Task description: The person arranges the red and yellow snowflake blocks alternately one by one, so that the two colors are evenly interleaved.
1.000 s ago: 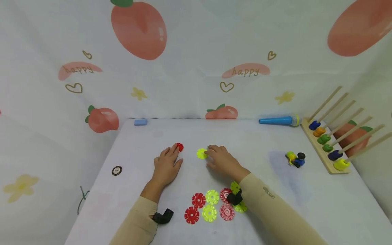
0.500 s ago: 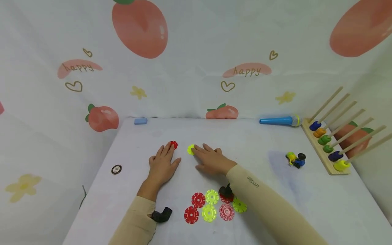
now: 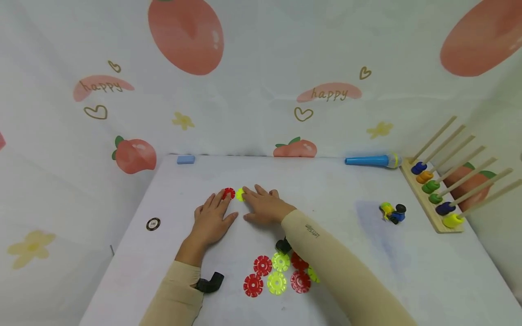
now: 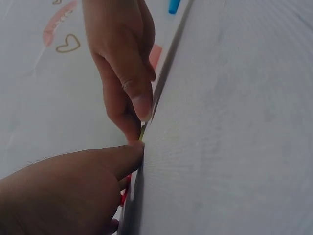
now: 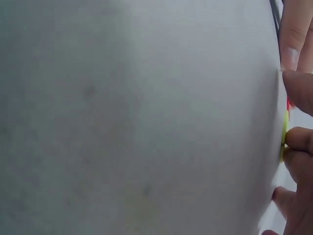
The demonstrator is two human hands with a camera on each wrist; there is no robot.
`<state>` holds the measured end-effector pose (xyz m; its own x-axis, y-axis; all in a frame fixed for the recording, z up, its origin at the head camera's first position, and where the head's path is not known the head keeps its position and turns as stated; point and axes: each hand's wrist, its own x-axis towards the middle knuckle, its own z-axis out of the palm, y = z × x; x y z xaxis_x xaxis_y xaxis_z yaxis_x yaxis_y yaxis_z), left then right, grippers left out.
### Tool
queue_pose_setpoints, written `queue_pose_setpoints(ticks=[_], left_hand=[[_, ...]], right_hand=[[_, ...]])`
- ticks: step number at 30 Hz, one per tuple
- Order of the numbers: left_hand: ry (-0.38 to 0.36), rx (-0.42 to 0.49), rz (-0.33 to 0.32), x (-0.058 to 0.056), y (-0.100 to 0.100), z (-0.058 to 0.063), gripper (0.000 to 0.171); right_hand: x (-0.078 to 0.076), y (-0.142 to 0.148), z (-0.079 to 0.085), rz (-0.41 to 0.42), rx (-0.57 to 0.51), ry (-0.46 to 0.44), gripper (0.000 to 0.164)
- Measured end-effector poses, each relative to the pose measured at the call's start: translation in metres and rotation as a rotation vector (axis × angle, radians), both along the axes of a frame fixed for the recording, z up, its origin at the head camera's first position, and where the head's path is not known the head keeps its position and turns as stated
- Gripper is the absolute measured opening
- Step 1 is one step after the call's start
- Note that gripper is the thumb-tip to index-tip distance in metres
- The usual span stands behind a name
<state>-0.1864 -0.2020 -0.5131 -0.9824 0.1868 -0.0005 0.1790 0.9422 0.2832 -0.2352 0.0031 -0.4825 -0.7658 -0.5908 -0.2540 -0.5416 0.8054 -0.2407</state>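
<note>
A white cloth backdrop (image 3: pixel 244 113) printed with peaches, flowers and the word "happy" spans my head view. Below it stretches a white table (image 3: pixel 334 190). The person's two arms reach in from the near side, in a beige left sleeve (image 3: pixel 173 294) and a beige right sleeve (image 3: pixel 338 262). Along the table's right edge lies a wooden rack (image 3: pixel 427 206) of slanting pegs with coloured beads; a blue toy microphone (image 3: pixel 369 160) lies beside its far end.

Near the middle I see the left hand (image 3: pixel 212 220) laid out flat, fingers extended, fingertips on a red disc (image 3: pixel 228 192). The right hand (image 3: pixel 265 206) is likewise loose and spread, fingertips touching a yellow disc (image 3: pixel 239 194) — neither hand grasps anything. The two notched discs lie side by side; I cannot tell whether their edges touch.

To the right sits a small wheeled toy (image 3: pixel 394 213), yellow-green and blue. A blue block (image 3: pixel 186 159) rests at the far left. Nearer me are more red and yellow discs (image 3: pixel 277 283) — partly behind the right sleeve — and, at left, a black-rimmed chip (image 3: pixel 153 223).
</note>
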Motion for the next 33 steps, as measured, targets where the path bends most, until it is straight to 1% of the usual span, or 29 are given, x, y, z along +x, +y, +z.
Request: queue_pose_setpoints(ticks=[6, 12, 20, 24, 26, 28, 31, 33], left_hand=[[0.008, 0.009, 0.006, 0.002, 0.002, 0.003, 0.072], [-0.002, 0.011, 0.006, 0.003, 0.003, 0.006, 0.071], [-0.026, 0.020, 0.009, 0.003, 0.001, 0.005, 0.071], [-0.021, 0.039, 0.001, 0.002, 0.000, 0.003, 0.072], [-0.007, 0.052, 0.007, 0.001, -0.002, -0.001, 0.073], [0.022, 0.074, 0.017, 0.000, -0.003, -0.005, 0.076], [0.086, 0.123, 0.019, -0.003, -0.004, -0.009, 0.079], [0.123, 0.163, -0.008, -0.003, -0.003, -0.009, 0.080]], right_hand=[[0.001, -0.002, 0.001, 0.001, -0.003, -0.011, 0.083], [0.002, -0.002, 0.000, 0.008, 0.001, 0.003, 0.089], [0.002, -0.005, -0.004, -0.003, 0.009, 0.000, 0.093], [0.001, -0.006, -0.003, -0.017, -0.008, -0.029, 0.091], [-0.001, -0.005, -0.001, -0.030, -0.055, -0.057, 0.089], [-0.003, -0.001, 0.002, -0.055, -0.130, -0.080, 0.087], [-0.002, 0.012, 0.012, -0.123, -0.287, -0.117, 0.082], [0.003, 0.026, 0.021, -0.178, -0.413, -0.150, 0.079]])
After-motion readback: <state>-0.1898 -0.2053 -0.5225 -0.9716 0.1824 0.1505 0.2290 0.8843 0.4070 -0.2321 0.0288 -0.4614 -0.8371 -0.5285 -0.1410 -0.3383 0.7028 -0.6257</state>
